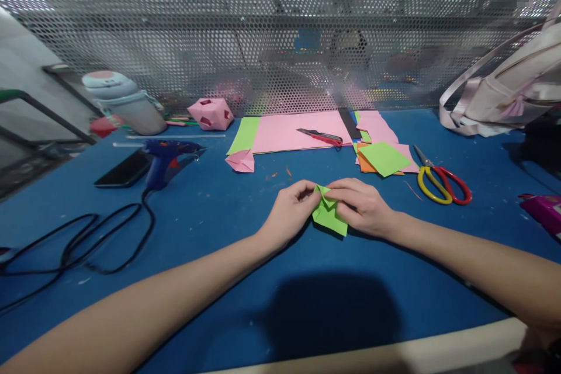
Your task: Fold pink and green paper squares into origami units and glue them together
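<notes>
Left hand (289, 210) and right hand (363, 204) both pinching green paper (330, 221), whose small fold could crease crooked if either's fingers slip.

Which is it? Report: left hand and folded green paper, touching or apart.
Touching: head view shows the left hand pinching the folded green paper's edge.

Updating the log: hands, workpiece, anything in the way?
Left hand and right hand both gripping folded green paper. Flap creased near top. Scissors to the right, utility knife beyond, both apart from hands.
</notes>
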A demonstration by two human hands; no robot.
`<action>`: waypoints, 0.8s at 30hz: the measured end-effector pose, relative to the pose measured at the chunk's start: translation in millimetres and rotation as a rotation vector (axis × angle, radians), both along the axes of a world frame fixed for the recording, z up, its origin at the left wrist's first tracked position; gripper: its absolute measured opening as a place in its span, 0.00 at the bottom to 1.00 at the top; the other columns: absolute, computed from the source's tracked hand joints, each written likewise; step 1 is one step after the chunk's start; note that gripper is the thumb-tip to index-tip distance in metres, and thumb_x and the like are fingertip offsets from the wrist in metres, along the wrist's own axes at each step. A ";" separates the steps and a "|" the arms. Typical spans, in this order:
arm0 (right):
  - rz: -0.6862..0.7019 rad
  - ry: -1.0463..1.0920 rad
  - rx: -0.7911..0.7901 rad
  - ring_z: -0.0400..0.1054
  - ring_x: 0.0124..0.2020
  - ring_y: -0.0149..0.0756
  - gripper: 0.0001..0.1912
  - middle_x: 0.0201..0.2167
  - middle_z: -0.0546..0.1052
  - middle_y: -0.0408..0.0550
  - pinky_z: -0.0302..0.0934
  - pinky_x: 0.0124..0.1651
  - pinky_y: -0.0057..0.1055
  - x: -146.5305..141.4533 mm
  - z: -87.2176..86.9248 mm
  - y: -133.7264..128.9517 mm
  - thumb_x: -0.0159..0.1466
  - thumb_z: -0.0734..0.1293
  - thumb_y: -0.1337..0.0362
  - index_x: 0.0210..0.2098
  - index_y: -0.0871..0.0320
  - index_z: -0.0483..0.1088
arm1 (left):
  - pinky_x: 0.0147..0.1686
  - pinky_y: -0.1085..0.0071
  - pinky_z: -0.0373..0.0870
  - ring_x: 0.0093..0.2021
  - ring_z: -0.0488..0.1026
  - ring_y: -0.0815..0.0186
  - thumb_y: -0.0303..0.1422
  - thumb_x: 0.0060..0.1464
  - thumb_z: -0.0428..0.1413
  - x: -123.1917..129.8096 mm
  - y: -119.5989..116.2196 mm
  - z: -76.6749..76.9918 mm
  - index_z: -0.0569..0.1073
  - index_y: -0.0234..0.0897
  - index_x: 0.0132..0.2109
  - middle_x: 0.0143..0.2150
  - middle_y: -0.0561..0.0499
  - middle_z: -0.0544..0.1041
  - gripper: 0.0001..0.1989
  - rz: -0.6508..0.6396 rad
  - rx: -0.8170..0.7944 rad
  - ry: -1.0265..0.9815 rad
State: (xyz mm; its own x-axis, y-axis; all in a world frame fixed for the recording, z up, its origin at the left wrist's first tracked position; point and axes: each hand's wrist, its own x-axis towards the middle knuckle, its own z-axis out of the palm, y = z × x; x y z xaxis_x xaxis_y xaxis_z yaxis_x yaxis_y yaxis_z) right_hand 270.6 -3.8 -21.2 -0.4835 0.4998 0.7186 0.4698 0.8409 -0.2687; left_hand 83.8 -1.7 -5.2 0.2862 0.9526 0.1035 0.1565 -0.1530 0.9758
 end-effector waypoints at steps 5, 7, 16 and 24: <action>0.016 0.007 -0.006 0.69 0.44 0.36 0.16 0.41 0.74 0.55 0.66 0.48 0.36 -0.8 2.1 -1.1 0.60 0.58 0.75 0.43 0.62 0.72 | 0.32 0.76 0.63 0.31 0.67 0.70 0.34 0.53 0.55 -0.2 -1.5 1.1 0.74 0.34 0.36 0.30 0.54 0.73 0.07 -0.004 -0.018 -0.020; 0.021 0.012 -0.012 0.69 0.44 0.35 0.16 0.41 0.74 0.54 0.67 0.47 0.35 -1.3 2.9 -1.6 0.60 0.58 0.75 0.43 0.61 0.72 | 0.32 0.76 0.63 0.31 0.67 0.70 0.34 0.53 0.55 -0.6 -2.1 1.4 0.73 0.34 0.36 0.30 0.53 0.72 0.08 -0.010 -0.029 -0.025; 0.058 0.029 -0.039 0.69 0.43 0.36 0.15 0.41 0.74 0.56 0.68 0.45 0.34 -1.8 8.5 -5.0 0.60 0.58 0.73 0.43 0.62 0.72 | 0.30 0.76 0.63 0.29 0.66 0.71 0.36 0.54 0.54 -1.4 -1.4 0.0 0.73 0.34 0.34 0.29 0.53 0.73 0.09 0.025 0.020 0.052; -0.047 0.126 -0.334 0.69 0.37 0.33 0.12 0.38 0.75 0.49 0.64 0.41 0.30 -4.7 13.1 -7.8 0.62 0.65 0.65 0.45 0.59 0.69 | 0.26 0.77 0.61 0.27 0.65 0.71 0.35 0.54 0.54 -1.2 -4.8 3.2 0.74 0.35 0.32 0.26 0.55 0.71 0.08 0.080 0.101 0.120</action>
State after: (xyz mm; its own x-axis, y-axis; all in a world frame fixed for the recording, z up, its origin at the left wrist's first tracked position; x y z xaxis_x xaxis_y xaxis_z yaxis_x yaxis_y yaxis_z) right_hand 265.9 -11.7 -8.2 -0.3723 0.7368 0.5644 0.4516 0.6750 -0.5834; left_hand 82.6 -6.5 -2.0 0.2264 0.9592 0.1696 0.2861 -0.2319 0.9297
